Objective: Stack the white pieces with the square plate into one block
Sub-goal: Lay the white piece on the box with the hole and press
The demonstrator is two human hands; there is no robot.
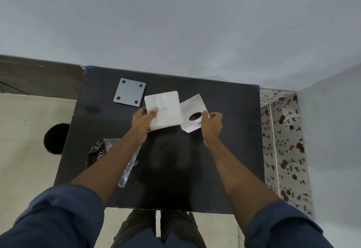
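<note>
My left hand [144,121] grips a stack of white square pieces [165,110] at its near left corner, thumb on top, held just above the black table [224,140]. My right hand [212,125] pinches a single white square piece [190,109] with a dark oval hole in it, tilted and touching the right edge of the stack. The grey square plate [130,92], with four dark dots at its corners, lies flat on the table at the far left, a little apart from the stack.
A crumpled clear plastic bag [109,154] with dark printing lies on the table's near left, partly under my left forearm. A round black object [56,138] sits on the floor to the left. A floral-patterned cloth [283,140] hangs right of the table.
</note>
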